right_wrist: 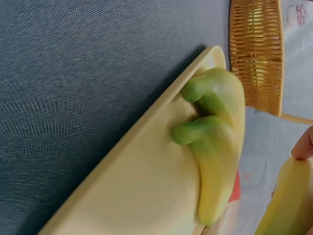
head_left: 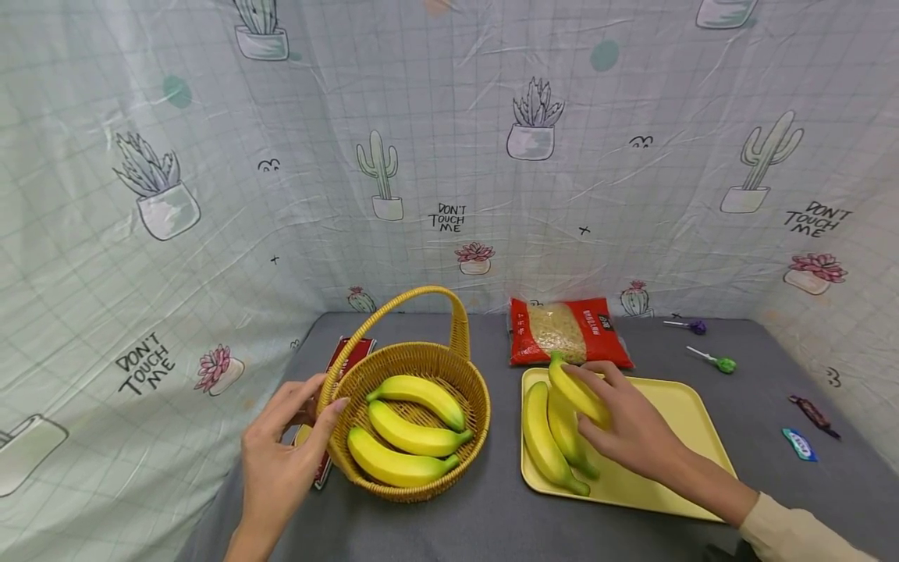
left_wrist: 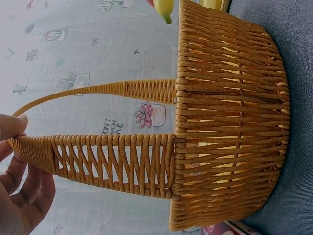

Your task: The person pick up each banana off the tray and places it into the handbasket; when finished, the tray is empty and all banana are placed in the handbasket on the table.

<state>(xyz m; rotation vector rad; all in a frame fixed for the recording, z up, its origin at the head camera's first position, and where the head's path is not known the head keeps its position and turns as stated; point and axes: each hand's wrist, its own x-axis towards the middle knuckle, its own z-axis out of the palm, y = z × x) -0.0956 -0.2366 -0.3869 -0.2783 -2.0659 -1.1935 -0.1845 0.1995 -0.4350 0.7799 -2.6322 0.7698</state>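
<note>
Bananas [head_left: 416, 434], three, lie in the basket [head_left: 481, 382] at left, whose handle [head_left: 460, 336] the left hand [head_left: 281, 445] pinches; the right hand [head_left: 635, 425] pinches another banana [head_left: 577, 394] above two more [head_left: 544, 441] on the tray [head_left: 681, 406] at right.

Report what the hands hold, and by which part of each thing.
Left hand: the basket, by its handle. Right hand: a banana, by its body.

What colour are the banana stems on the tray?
The stems are green, clearest in the right wrist view.
</note>
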